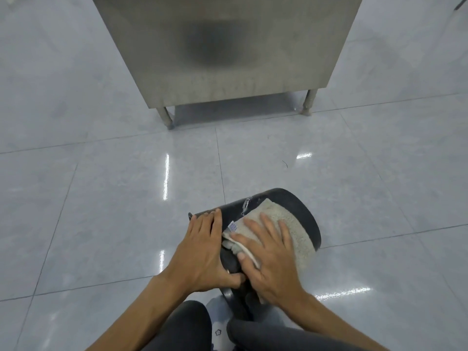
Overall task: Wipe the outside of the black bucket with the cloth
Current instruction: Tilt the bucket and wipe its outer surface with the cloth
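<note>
The black bucket [293, 206] lies tipped on its side on the floor, its base pointing away from me. A beige cloth [293, 226] with a small label is spread over the bucket's upper side. My right hand [271, 259] lies flat on the cloth, fingers spread, pressing it against the bucket. My left hand [205, 247] grips the bucket's left side near the rim, thumb hooked around the edge. The bucket's opening faces me and is mostly hidden by my hands.
A stainless steel cabinet [228, 46] on short legs stands ahead on the glossy pale tiled floor [101, 198]. My knees in dark trousers [187, 325] are at the bottom edge, just under the bucket.
</note>
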Available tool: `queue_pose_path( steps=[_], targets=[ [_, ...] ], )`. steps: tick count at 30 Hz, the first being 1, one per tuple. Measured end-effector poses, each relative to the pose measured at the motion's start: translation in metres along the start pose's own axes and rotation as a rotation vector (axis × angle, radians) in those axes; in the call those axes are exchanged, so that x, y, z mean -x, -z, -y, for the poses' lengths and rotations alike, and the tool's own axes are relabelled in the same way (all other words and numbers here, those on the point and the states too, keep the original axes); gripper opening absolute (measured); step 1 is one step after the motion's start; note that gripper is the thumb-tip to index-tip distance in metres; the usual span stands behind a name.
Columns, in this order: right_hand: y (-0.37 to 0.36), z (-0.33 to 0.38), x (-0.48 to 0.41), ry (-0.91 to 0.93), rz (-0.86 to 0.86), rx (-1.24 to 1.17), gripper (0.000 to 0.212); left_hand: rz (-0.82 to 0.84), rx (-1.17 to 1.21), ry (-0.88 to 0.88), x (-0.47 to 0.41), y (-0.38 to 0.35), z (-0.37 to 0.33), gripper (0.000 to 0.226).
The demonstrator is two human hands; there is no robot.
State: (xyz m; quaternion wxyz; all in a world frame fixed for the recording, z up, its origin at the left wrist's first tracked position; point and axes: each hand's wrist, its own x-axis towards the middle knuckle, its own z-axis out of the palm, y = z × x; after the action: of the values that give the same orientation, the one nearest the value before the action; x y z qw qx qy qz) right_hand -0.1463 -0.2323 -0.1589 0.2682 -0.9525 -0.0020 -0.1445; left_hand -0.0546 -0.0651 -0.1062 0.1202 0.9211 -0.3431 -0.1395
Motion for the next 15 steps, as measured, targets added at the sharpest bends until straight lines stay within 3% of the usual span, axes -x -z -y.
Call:
queue_pose_path(
  steps=[2,7,12,15],
  targets=[
    [0.002,-0.019,-0.012,-0.045,-0.015,0.046,0.04,0.024,0.013,0.003,0.002,0.0,-0.001,0.136],
    [0.017,-0.069,-0.052,-0.438,0.049,0.097,0.05,0.016,0.01,0.026,0.008,-0.003,-0.013,0.134],
    [0.014,-0.054,-0.041,-0.424,0.021,0.102,0.056,0.039,0.003,0.05,0.01,-0.005,-0.017,0.137],
    [0.006,-0.016,-0.016,-0.268,-0.003,0.007,0.045,0.006,0.018,0.024,0.006,-0.004,-0.012,0.137]
  ],
)
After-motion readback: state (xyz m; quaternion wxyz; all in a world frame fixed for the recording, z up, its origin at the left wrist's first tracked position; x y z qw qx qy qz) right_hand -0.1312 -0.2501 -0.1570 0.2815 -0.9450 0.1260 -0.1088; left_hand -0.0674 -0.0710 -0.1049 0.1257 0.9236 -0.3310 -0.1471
